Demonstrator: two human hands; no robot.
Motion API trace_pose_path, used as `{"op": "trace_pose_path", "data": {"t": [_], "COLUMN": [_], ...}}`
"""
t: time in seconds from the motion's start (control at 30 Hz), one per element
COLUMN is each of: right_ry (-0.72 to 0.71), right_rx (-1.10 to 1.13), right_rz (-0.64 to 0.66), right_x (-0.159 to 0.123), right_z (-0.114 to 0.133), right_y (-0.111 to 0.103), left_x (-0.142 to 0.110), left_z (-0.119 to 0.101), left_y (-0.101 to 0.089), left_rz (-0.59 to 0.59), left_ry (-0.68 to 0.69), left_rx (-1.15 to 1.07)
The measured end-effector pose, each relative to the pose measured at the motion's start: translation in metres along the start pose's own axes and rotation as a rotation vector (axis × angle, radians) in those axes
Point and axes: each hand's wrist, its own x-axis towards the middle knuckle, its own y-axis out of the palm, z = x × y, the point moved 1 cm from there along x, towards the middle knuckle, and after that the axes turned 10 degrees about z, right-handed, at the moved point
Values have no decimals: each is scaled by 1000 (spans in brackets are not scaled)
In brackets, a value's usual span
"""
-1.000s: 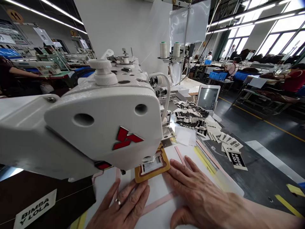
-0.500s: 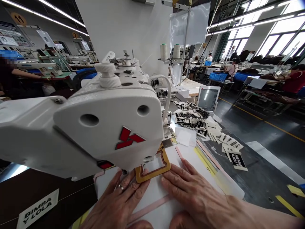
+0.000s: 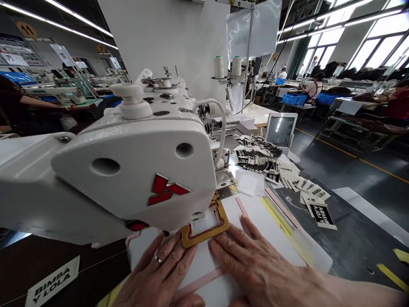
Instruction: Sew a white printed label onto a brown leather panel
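Note:
My left hand [image 3: 161, 268] lies flat with its fingers stretched out on a white sheet [image 3: 204, 260], its fingertips at the near left of a tan rectangular frame [image 3: 206, 232]. Opposite it, my right hand [image 3: 244, 251] also rests flat on the sheet, fingertips close to the frame's right corner. The frame sits under the head of a white sewing machine [image 3: 137, 157] and surrounds a pale piece [image 3: 204, 224]. The machine head hides the frame's far left part and the needle area. Pink and yellow tape strips [image 3: 284, 226] cross the sheet.
Piled labels [image 3: 255, 157] spread over the table at right, with black and white ones [image 3: 322, 215] nearer. Another label [image 3: 53, 281] lies at lower left. A small screen [image 3: 281, 130] and thread cones [image 3: 219, 67] stand behind. Other people work at machines in the background.
The view has shifted slightly, so the machine head appears larger and farther left. My right fingertips have slid a little left along the sheet; both hands stay flat.

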Motion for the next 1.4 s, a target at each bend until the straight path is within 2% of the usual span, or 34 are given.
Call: {"op": "trace_pose_path", "data": {"t": [0.27, 0.43, 0.6, 0.73, 0.93, 1.1, 1.3, 1.4], "right_ry": [27, 26, -38, -17, 8, 11, 164, 116], "right_rx": [11, -50, -65, -54, -155, -75, -157, -158], "right_rz": [12, -20, -22, -23, -148, -165, -270, -249], "right_x": [-1, -1, 3, 5, 9, 16, 13, 10], "right_z": [4, 4, 9, 14, 14, 20, 13, 10], "right_y": [-7, -5, -5, -7, 10, 12, 33, 33], "left_x": [10, 17, 21, 23, 18, 13, 13, 14], "left_z": [3, 2, 2, 3, 4, 5, 6, 6], "left_y": [-9, -13, -18, -19, -13, -7, -5, -5], "left_rz": [122, 112, 83, 91, 115, 143, 127, 127], "left_ry": [18, 18, 33, 27, 24, 21, 40, 33], "left_rx": [45, 48, 38, 34, 47, 29, 66, 56]}}
